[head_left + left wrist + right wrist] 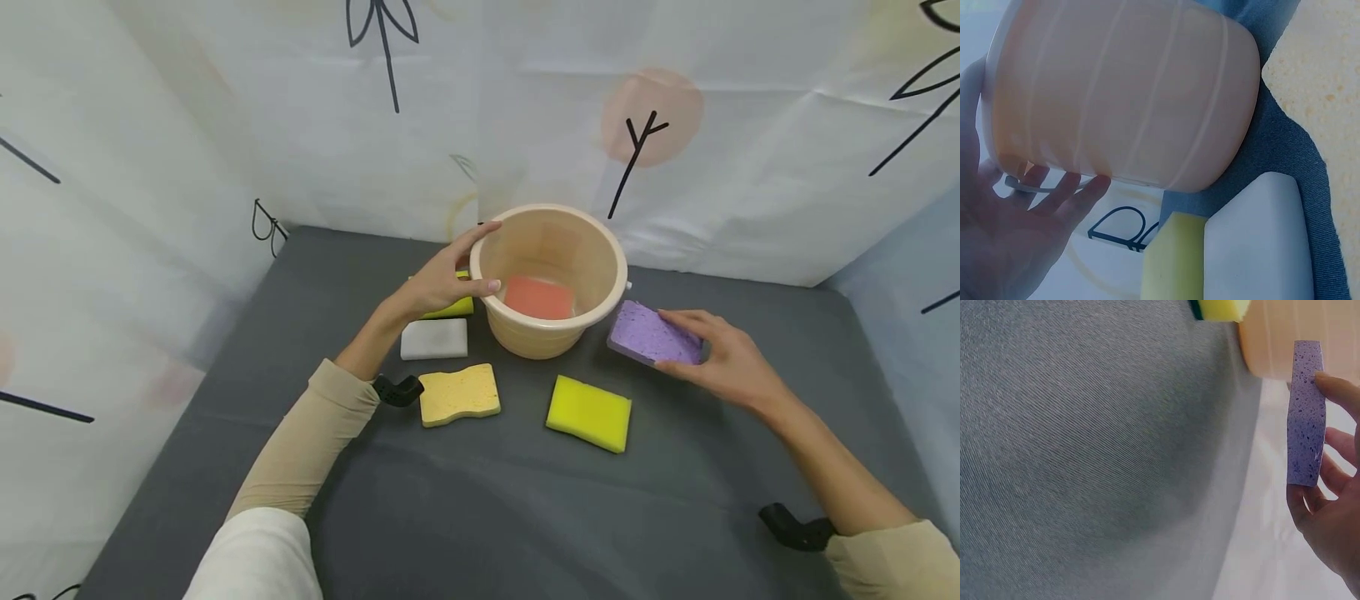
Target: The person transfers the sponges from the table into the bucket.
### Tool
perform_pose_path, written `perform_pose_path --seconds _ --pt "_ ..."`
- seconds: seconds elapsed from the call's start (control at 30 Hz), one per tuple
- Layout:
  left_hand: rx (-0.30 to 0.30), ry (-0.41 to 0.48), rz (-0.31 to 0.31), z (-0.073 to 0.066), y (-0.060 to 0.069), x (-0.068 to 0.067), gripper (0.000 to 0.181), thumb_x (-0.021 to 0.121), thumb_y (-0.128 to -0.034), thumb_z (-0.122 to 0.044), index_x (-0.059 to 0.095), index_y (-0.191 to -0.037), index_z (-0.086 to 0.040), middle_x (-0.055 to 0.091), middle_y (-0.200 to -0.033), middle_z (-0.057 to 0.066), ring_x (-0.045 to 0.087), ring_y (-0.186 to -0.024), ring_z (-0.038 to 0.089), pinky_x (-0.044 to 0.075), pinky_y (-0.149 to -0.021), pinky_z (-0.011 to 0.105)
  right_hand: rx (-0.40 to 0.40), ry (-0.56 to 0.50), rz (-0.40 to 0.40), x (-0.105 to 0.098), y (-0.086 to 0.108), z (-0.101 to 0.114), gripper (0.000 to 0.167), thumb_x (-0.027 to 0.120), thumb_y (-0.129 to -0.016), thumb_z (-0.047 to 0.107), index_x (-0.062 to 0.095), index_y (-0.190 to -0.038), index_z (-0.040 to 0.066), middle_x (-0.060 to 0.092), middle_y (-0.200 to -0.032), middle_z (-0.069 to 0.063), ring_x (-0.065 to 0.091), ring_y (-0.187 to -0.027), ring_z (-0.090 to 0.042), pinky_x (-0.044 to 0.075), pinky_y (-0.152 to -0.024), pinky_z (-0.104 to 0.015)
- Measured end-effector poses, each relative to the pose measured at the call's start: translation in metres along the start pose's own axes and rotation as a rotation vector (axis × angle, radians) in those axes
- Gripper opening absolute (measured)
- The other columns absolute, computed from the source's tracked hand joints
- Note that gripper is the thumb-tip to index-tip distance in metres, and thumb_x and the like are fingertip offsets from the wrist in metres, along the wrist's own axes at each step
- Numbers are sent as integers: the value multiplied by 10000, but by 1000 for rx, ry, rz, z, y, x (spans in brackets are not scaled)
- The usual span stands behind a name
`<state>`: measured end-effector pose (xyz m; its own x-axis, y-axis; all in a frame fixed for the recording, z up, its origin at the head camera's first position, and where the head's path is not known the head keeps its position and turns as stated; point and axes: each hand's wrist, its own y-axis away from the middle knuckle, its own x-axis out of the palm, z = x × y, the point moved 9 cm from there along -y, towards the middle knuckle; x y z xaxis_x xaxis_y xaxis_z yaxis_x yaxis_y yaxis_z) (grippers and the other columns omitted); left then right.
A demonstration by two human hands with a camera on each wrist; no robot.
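Observation:
A cream plastic bucket (552, 333) stands near the back of the table, with a coral-red sponge (538, 298) lying on its bottom. My left hand (438, 279) grips the bucket's left side, the thumb at the rim and the fingers around the outer wall, as the left wrist view (1022, 219) also shows. In my right hand (731, 358) is a purple sponge (651, 332), pinched by its edges between thumb and fingers, to the right of the bucket. The right wrist view shows the purple sponge (1305, 415) edge-on, raised off the table.
A white sponge (433, 339) lies left of the bucket, with a yellow-green sponge (450, 309) behind it. Nearer the front are a wavy pale-yellow sponge (459, 395) and a bright yellow sponge (589, 413). A patterned white cloth (540, 150) hangs behind the dark table (480, 517).

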<state>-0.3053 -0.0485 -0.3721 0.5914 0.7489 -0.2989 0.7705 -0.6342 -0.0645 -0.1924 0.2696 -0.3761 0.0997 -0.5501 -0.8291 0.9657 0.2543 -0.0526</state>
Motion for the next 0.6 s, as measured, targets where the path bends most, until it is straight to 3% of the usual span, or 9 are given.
perform_pose_path --seconds 0.2,0.4,0.6 --pt "2 10 -18 1 1 -1 850 728 -898 -198 240 -1587 -297 214 -1610 3 436 -1359 301 540 -916 418 -7 3 -26 -11 0 0 734 839 -808 251 524 -1430 22 507 -1355 -243 473 -1146 -431 389 -830 -559" --pt "1 2 -15 2 0 -1 870 750 -885 -294 237 -1587 -306 205 -1615 -3 427 -1368 294 532 -933 416 24 34 -40 -22 -2 -1 736 844 -796 256 533 -1425 32 499 -1358 -241 466 -1131 -432 387 -822 -557" --pt "13 -16 -20 0 0 -2 854 742 -894 -277 241 -1584 -313 202 -1617 -11 413 -1378 272 506 -973 427 27 53 -64 -34 -2 1 736 848 -790 240 533 -1427 51 493 -1358 -252 463 -1118 -438 384 -795 -527"
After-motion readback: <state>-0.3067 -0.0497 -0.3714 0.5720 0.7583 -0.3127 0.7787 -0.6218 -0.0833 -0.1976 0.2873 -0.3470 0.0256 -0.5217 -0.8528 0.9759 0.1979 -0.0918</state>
